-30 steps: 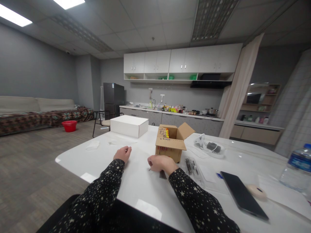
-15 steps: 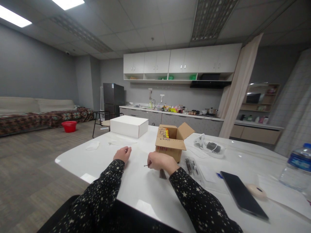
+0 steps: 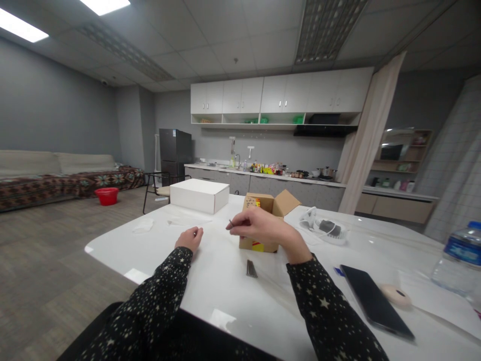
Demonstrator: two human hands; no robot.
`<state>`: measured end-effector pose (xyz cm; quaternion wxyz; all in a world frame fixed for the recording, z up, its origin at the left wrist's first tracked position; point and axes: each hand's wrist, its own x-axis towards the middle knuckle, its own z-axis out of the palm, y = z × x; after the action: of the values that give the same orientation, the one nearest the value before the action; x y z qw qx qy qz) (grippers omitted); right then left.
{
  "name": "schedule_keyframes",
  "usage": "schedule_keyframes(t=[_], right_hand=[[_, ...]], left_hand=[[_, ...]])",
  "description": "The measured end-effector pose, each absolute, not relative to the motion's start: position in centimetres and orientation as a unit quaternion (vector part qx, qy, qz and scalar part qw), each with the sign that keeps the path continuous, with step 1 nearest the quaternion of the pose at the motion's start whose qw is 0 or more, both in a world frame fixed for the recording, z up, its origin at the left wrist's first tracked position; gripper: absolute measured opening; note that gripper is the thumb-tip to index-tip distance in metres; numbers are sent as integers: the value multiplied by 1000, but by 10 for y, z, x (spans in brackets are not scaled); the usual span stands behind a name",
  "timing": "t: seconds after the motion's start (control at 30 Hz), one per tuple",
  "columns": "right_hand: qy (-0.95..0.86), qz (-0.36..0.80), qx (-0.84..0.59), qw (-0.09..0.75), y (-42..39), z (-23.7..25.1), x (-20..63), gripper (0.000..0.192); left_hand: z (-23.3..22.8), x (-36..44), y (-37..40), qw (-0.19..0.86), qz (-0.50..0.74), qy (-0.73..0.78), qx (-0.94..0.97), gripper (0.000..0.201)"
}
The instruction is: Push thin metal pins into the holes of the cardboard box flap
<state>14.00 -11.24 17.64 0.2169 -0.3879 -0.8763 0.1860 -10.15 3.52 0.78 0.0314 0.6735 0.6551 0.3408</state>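
Observation:
My right hand [image 3: 255, 224] is raised in front of an open cardboard box [image 3: 259, 244]. Pinched between its thumb and fingers is a thin dark nail [image 3: 230, 223], its end poking out to the left. Below it on the white table [image 3: 210, 286] lies a small bundle of nails [image 3: 251, 268], side by side. My left hand [image 3: 189, 238] rests on the tabletop with its fingers curled closed; what they hold, if anything, is hidden. One flap of the box stands up at the right, and my right hand covers part of the box's front.
A closed white box [image 3: 199, 195] stands at the back left. To the right are a white cable coil [image 3: 332, 233], a black phone [image 3: 376, 301], a beige rounded object [image 3: 396, 296] and a water bottle [image 3: 460, 255]. Clear plastic [image 3: 188, 220] lies behind my left hand.
My right hand has risen from the tabletop with the nail, up in front of the cardboard box. The nail bundle shows fully now; the box's near flap no longer sticks out forward. The left hand stays put.

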Motion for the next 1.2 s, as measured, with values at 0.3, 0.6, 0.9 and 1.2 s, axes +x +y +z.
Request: schedule_keyframes(t=[0.3,0.6,0.9,1.2], right_hand=[[-819,83,-448,349,-91,177,174,32],[-769,-5,-576,276,-63,159,187,29],[-782,-14,-591,198,-65,159,185,35],[-801,-10,-565,200,-77,166,179,33]], left_hand=[[3,-104,39,31,342,653,675,36],[0,-106,41,48,343,650,676,37],[1,-105,41,50,348,647,677,37],[1,-105,41,37,347,650,675,36]])
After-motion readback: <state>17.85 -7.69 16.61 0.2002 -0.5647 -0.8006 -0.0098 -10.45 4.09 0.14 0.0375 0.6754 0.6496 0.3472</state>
